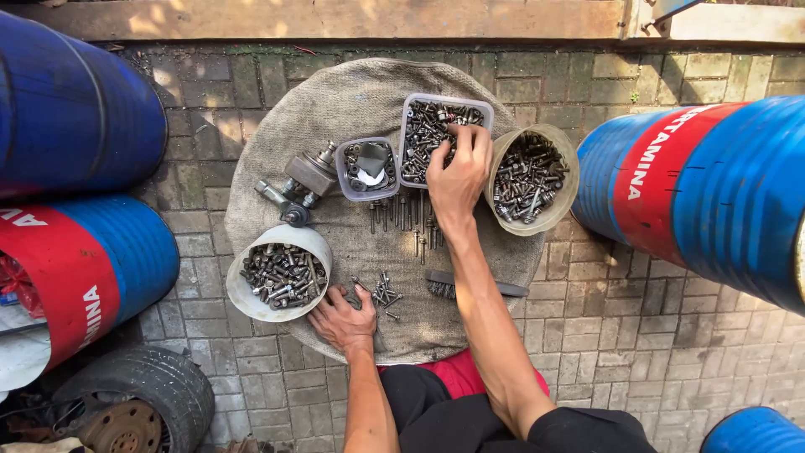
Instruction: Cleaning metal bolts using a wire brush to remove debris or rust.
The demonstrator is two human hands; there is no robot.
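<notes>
While the left hand (341, 320) lies flat, the right hand's (457, 172) fingertips vanish among tray (410, 117) bolts, grip unclear.

Tight up top: three tubs (431, 138) crowd the upper half of the sack cloth (335, 101), with metal fittings (309, 172) just left of them. A bucket of bolts (282, 270) blocks the lower left. Open cloth sits at centre, between a row of screws (402, 214) and a wire brush (474, 287). Blue drums (713, 184) wall both frame edges.
</notes>
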